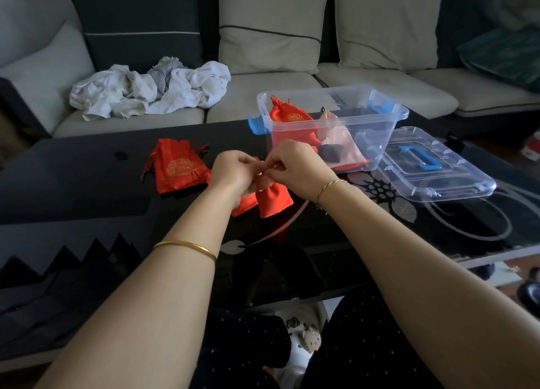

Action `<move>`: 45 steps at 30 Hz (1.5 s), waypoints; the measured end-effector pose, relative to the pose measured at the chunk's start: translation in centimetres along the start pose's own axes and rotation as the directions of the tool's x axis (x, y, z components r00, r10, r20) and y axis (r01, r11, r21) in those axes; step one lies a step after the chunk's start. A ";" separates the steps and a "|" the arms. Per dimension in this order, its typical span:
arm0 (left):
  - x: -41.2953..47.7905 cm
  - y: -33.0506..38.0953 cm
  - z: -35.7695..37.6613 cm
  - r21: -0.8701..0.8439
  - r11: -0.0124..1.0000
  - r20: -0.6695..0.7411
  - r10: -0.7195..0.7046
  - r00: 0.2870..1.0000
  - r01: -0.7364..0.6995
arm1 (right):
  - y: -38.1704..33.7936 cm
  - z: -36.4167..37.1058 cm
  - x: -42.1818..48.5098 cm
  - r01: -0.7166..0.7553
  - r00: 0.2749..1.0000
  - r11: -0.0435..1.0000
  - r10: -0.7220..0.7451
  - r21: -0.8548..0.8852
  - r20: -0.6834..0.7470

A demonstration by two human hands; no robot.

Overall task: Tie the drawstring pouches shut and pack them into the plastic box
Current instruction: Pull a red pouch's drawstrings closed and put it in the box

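Head view. Both grips meet at the neck of a small red fabric drawstring pouch [275,197]. The left grip [230,171] and the right grip [295,166] are each closed, fingers pinching at its gathered top. The cord itself is too small to make out. The pouch hangs just below the grips, its lower edge at the surface. A second red pouch [243,205] lies partly hidden under the left grip.

Judged progress: partway. Beyond the right grip stands the clear plastic box with blue latches [377,137]. It already holds a red gold-embroidered pouch [287,118], a pale pink pouch [340,136] and a dark pouch [329,154]. To the left of the left grip a loose pile of red gold-embroidered pouches [175,169] awaits tying and packing. The clear plastic lid with blue handle [455,184] lies off, to the right of the box.

The surface is a glossy black glass surface with a grey floral pattern [455,228]. Beyond it stands a pale grey sofa [380,87], carrying a crumpled white cloth heap [152,92].
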State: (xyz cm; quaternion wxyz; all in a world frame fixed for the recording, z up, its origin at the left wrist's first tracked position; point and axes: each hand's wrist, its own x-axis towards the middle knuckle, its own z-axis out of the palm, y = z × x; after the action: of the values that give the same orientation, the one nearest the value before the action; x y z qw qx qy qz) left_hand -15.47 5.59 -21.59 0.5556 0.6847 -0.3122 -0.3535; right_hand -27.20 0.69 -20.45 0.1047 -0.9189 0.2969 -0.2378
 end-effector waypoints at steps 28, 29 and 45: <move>-0.4 -0.1 0.5 0.672 0.560 0.172 0.519 0.837 -0.485 | 2.1 1.0 -0.5 -0.528 0.808 0.322 0.476 0.785 0.348; -0.4 -0.2 0.5 0.673 0.556 0.171 0.524 0.834 -0.487 | 2.1 1.0 -0.5 -0.525 0.813 0.327 0.467 0.786 0.348; 0.1 0.0 -0.8 0.563 0.747 0.070 0.383 0.921 -0.353 | 5.2 1.6 -0.1 -0.501 0.819 0.590 0.559 0.633 0.128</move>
State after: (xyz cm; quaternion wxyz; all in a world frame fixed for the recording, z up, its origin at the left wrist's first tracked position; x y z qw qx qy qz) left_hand -14.78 5.97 -21.53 0.3936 0.7516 -0.5174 -0.1114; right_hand -28.98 -3.34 -23.61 0.4651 -0.6840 0.4613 -0.3209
